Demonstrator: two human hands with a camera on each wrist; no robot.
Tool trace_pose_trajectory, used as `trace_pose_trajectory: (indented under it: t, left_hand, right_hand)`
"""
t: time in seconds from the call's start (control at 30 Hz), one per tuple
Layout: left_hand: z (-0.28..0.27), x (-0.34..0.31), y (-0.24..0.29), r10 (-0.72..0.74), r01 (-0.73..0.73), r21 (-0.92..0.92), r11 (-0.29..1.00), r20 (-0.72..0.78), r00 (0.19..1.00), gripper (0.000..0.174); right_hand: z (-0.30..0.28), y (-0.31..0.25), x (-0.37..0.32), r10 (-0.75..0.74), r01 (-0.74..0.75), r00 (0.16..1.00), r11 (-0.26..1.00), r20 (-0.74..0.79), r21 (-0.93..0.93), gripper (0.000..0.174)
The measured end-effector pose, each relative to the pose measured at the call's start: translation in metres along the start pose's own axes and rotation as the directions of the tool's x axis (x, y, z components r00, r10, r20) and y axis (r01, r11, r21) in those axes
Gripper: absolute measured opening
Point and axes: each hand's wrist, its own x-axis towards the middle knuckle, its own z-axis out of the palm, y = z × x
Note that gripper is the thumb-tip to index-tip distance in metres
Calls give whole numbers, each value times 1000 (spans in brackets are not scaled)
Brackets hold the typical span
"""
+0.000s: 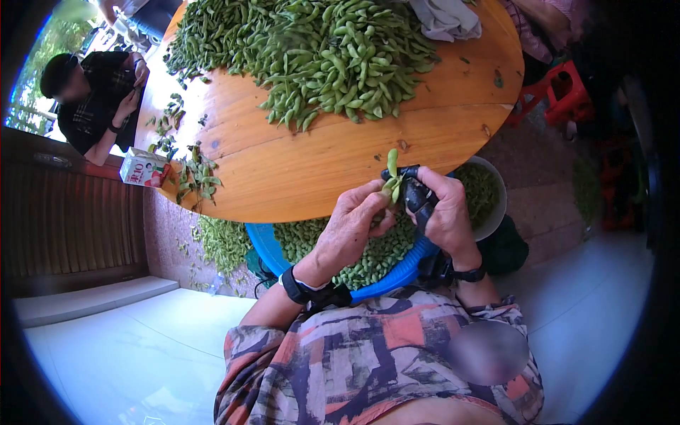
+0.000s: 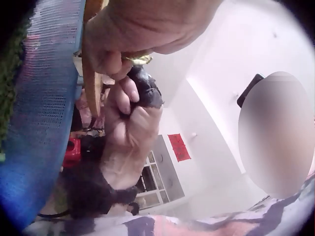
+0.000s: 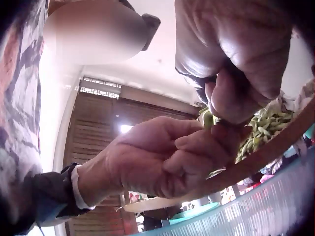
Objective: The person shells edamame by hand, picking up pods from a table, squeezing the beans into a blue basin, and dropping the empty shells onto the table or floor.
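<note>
Over the near edge of the round wooden table, my left hand [image 1: 354, 219] pinches green soybean pods [image 1: 393, 177] between thumb and fingers. My right hand [image 1: 443, 212] meets it there, its thumb and forefinger in black coverings [image 1: 418, 195] and closed on the same pods. Below both hands sits a blue basin [image 1: 265, 248] filled with shelled green beans [image 1: 354, 273]. In the left wrist view a bit of pod [image 2: 142, 59] shows between the hands. From the right wrist, a green pod end [image 3: 208, 119] peeks out at the left fingertips; the curled fingers hide the rest.
A large heap of pods [image 1: 340, 64] covers the far side of the table [image 1: 297, 177], with a grey cloth [image 1: 446, 20] beside it. A drink carton [image 1: 144, 168] stands at the left edge. A pale bowl [image 1: 499, 205] and red stool [image 1: 567, 92] are to the right. Another person [image 1: 95, 103] sits at left.
</note>
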Motion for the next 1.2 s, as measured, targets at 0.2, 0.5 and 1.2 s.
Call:
trace_pose_trajectory:
  t: [0.2,0.5,1.2]
  left_hand:
    - [-7,1,-9,10,-5,-133,991,39,999,17]
    - [-15,-18,-7,-108,65,206,976,206,973,20]
    - [5,-6,5,162,-130,331,935,-69,984,11]
  right_hand:
    - [-1,3,0,-76,75,997,996,-18,-49,13]
    - [-10,2,-1,174,-169,985,932,15,320,20]
    - [-4,6,-7,-190,143,971,948,-146,-284,31]
